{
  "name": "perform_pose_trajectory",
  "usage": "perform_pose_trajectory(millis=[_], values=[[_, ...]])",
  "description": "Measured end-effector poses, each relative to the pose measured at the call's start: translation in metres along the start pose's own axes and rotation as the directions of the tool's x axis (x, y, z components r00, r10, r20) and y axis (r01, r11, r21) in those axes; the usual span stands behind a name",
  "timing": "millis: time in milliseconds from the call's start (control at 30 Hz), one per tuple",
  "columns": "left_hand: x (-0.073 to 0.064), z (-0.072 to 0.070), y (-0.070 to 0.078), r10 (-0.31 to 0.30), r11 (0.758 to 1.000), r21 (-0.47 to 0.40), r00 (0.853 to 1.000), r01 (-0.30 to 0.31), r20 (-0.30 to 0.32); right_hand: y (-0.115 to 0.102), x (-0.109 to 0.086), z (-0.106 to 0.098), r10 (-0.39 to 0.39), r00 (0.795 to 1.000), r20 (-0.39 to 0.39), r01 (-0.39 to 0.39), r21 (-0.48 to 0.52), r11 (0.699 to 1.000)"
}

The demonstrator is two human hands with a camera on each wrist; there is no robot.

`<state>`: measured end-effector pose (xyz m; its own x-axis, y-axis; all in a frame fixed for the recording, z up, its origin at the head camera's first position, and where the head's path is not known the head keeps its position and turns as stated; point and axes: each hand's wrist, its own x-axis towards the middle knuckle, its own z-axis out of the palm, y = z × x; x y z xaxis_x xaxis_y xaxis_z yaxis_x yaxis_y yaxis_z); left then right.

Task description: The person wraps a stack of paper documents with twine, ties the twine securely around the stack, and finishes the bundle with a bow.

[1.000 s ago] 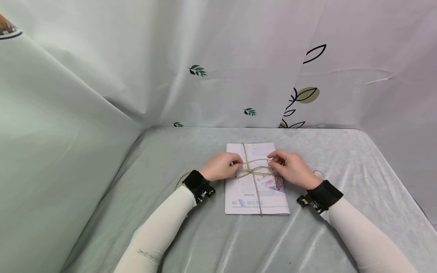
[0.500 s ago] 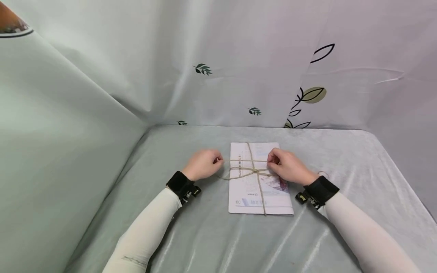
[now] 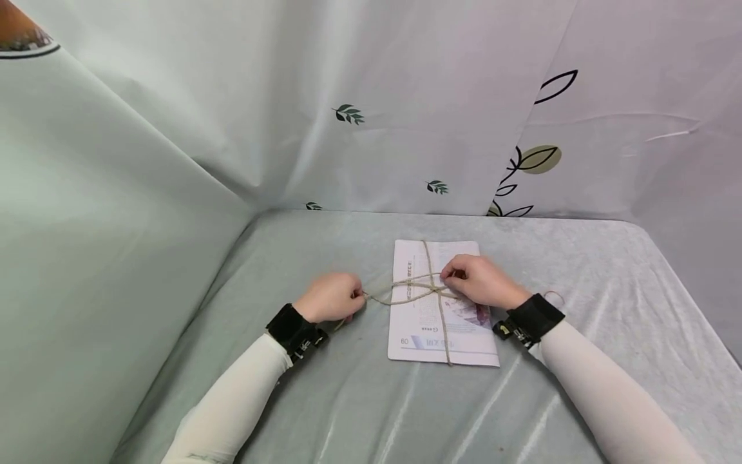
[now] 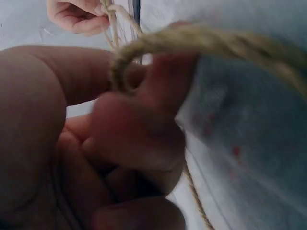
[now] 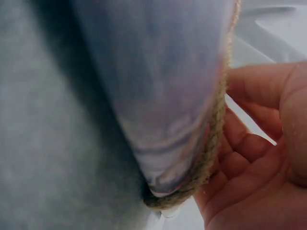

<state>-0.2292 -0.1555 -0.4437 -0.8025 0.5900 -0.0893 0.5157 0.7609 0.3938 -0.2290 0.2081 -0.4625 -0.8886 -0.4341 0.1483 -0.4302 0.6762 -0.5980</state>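
A folded newspaper bundle (image 3: pixel 417 325) lies flat, with jute twine (image 3: pixel 444 325) crossed over it and gathered near its middle. Left of the bundle, my left hand (image 3: pixel 332 296) pinches the twine between thumb and fingers. In the left wrist view a strand of twine (image 4: pixel 206 40) bends sharply at those fingertips, and another length hangs below. Over the bundle's right half, my right hand (image 3: pixel 484 281) pinches a strand near the crossing. The right wrist view looks along the bundle's edge (image 5: pixel 163 96), where twine wraps round it; the right fingertips are hidden behind the twine.
A grey cloth (image 3: pixel 359 412) covers the table. Pale curtains (image 3: pixel 394 77) with leaf prints rise behind and at both sides. A thin end of twine (image 3: pixel 554 295) curls out beyond the right wrist. Each wrist wears a black strap (image 3: pixel 536 319) with a small camera.
My left hand has moved left, off the bundle, drawing the twine out with it, and then slightly down. My right hand has shifted a little left, still pinching its strand.
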Motion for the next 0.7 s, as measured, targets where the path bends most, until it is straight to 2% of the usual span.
perform_pose_trajectory(millis=[233,433,533,633,700], values=[[-0.006,-0.001,0.011,0.049,0.999,-0.025,0.99,-0.046,0.13,0.0,-0.007,-0.001,-0.077,0.995,0.063,0.078,-0.022,0.997],[-0.009,-0.001,0.017,0.119,0.983,-0.165,0.961,-0.079,0.248,-0.008,-0.01,-0.003,-0.102,0.992,0.068,0.107,-0.063,0.992],[-0.009,-0.001,0.018,0.138,0.979,-0.183,0.956,-0.092,0.26,-0.013,-0.012,-0.004,-0.135,0.989,0.066,0.143,-0.136,0.98],[-0.007,0.0,0.016,0.135,0.979,-0.183,0.964,-0.094,0.228,-0.019,-0.015,-0.003,-0.164,0.984,0.067,0.175,-0.202,0.964],[-0.004,0.0,0.015,0.131,0.976,-0.195,0.975,-0.095,0.182,-0.023,-0.016,-0.003,-0.18,0.982,0.066,0.19,-0.23,0.955]])
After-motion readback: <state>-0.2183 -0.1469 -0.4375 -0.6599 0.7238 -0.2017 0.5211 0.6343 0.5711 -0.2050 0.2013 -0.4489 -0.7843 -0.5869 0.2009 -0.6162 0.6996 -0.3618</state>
